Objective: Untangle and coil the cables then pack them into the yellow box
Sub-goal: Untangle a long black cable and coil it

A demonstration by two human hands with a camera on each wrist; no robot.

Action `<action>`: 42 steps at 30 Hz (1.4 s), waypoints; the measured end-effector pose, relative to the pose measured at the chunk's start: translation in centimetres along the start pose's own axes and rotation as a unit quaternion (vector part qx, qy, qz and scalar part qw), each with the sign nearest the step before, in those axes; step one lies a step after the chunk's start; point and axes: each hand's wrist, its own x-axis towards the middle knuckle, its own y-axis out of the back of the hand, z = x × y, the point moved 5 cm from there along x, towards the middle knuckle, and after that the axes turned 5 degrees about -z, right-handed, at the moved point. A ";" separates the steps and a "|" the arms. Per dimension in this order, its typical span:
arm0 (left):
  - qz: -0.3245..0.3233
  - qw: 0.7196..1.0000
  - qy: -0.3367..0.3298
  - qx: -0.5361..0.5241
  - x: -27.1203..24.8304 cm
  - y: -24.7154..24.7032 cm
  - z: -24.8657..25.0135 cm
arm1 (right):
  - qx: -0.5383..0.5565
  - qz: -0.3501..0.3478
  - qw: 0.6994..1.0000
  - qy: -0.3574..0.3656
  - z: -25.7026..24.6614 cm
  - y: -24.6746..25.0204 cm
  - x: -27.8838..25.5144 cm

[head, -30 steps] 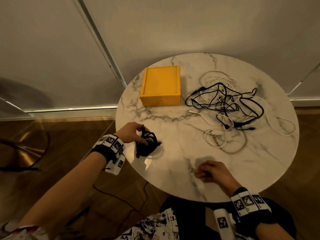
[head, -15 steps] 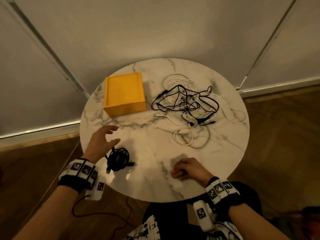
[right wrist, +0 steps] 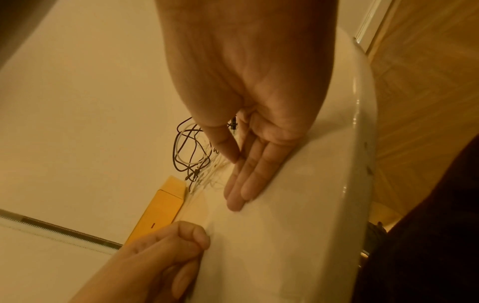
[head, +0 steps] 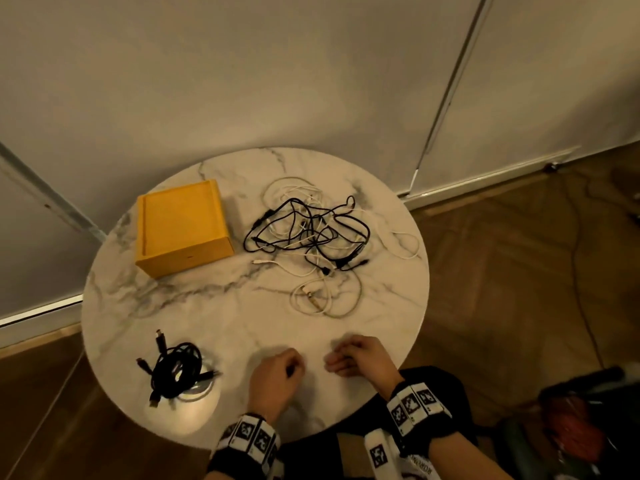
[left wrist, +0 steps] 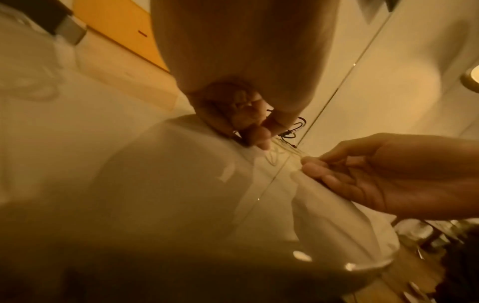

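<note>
I count one yellow box [head: 183,227], lid closed, at the far left of the round marble surface [head: 214,306]. One tangle [head: 311,237] of black and white cables lies just right of it; I cannot count the strands. One coiled black cable [head: 176,370] sits at the near left edge, apart from both hands. Left hand [head: 275,379] rests near the front edge, fingers curled in, holding nothing. Right hand [head: 360,356] rests beside it, fingers [right wrist: 243,184] nearly straight and loose, empty.
</note>
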 end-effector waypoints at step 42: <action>0.069 0.961 -0.076 -0.255 3.3 11.4 7.4 | 0.036 0.085 0.732 0.675 -50.5 0.4 -16.3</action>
